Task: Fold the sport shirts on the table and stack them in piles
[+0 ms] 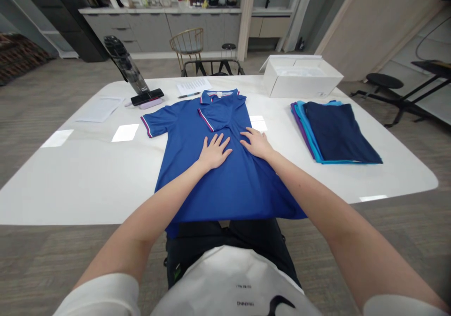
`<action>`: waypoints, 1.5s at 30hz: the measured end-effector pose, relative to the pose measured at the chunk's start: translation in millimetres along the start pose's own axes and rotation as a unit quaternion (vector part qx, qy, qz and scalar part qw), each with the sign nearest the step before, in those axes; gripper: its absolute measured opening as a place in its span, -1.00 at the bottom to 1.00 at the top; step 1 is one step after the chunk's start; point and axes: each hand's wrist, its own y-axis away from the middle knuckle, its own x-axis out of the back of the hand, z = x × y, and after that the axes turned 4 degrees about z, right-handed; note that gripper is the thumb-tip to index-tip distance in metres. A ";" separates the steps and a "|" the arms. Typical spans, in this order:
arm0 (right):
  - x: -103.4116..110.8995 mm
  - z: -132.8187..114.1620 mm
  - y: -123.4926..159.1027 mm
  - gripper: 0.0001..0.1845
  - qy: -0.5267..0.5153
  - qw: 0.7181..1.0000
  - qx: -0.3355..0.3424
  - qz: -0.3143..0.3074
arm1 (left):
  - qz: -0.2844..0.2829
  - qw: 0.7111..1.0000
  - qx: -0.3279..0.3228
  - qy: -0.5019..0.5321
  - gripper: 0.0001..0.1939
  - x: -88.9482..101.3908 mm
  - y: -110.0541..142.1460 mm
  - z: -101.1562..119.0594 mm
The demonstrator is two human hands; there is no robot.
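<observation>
A blue polo shirt (229, 193) with striped collar and cuffs lies face down on the white table (73, 184), its hem hanging over the near edge. Its right-hand sleeve (216, 116) is folded inward across the back, while the other sleeve (158, 121) lies spread out. My left hand (214, 152) rests flat on the shirt with fingers spread, holding nothing. My right hand (258, 143) presses flat on the shirt close by, just below the folded sleeve, also holding nothing.
A stack of folded blue, navy and purple shirts (334, 132) lies to the right. Behind it stands an open white box (303, 78). Papers (100, 109), a pen (188, 95) and a black upright device (128, 67) stand beyond the shirt.
</observation>
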 end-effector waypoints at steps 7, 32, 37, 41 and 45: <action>22.2 8.5 72.4 -0.67 -0.011 1.000 -0.004 0.006 | 0.041 0.996 -0.071 0.029 -0.53 2.8 -4.8 26.1; 64.4 0.3 220.8 -0.87 0.002 0.994 -0.097 -0.054 | -0.038 0.979 -0.201 -0.005 -0.60 18.1 35.1 132.2; 65.8 -8.9 230.6 -0.83 -0.052 0.995 -0.082 -0.024 | 0.001 0.981 -0.195 -0.019 -0.65 20.7 41.0 131.8; 79.3 -16.6 234.3 -0.72 -0.054 0.993 -0.093 -0.043 | 0.048 0.983 -0.176 -0.028 -0.70 28.8 45.4 127.3; 103.9 -36.2 235.1 -0.81 -0.053 0.993 -0.087 -0.066 | 0.098 0.980 -0.168 -0.045 -0.70 40.2 46.7 118.8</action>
